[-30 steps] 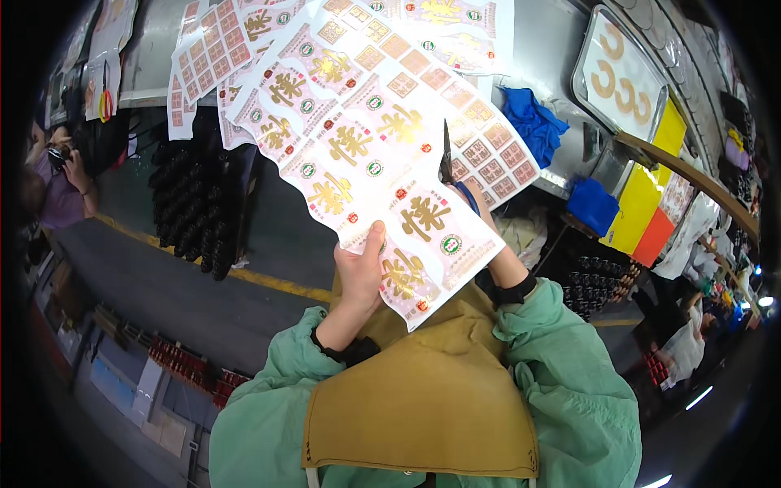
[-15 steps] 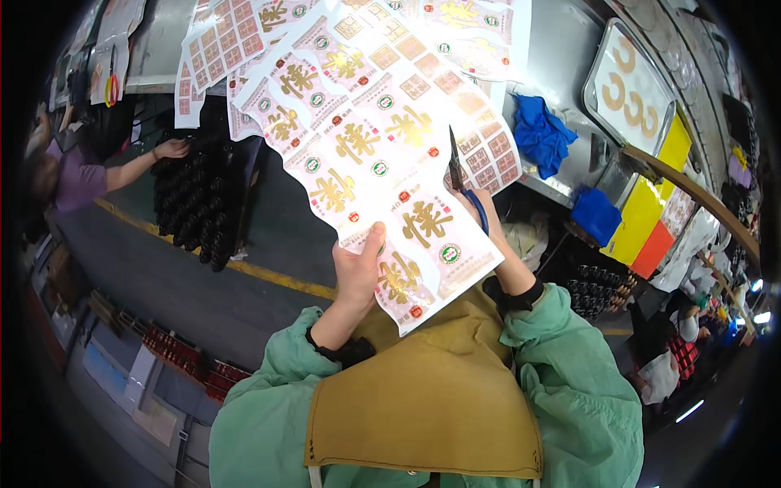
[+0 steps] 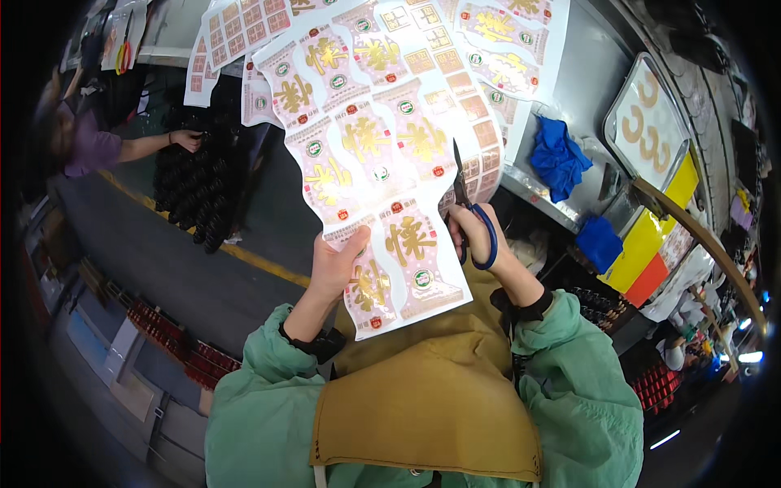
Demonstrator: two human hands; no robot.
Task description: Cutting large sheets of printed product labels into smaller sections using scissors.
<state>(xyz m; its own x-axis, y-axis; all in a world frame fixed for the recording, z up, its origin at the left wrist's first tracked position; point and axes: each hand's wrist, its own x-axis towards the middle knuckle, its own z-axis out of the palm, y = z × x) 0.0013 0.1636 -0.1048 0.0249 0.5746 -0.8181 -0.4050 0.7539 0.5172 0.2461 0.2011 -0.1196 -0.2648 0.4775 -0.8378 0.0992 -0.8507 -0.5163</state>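
My left hand (image 3: 335, 268) grips the near left edge of a large printed sheet (image 3: 382, 154), white with pink and gold label shapes, held up in front of me. My right hand (image 3: 480, 236) holds blue-handled scissors (image 3: 465, 203), the blades pointing up along the sheet's right edge. The sheet hangs from a metal bench above and curls toward my chest. I wear a green jacket and a tan apron (image 3: 423, 407).
Blue cloths (image 3: 558, 159) lie on the metal bench (image 3: 569, 89) at right, beside a tray of curved pieces (image 3: 647, 122). Yellow and red sheets (image 3: 651, 252) sit lower right. At left, another person in purple (image 3: 89, 146) touches a dark stack (image 3: 195, 187).
The scissors have lifted along the sheet's right edge. The person at left still reaches an arm to the dark stack. My view has shifted slightly.
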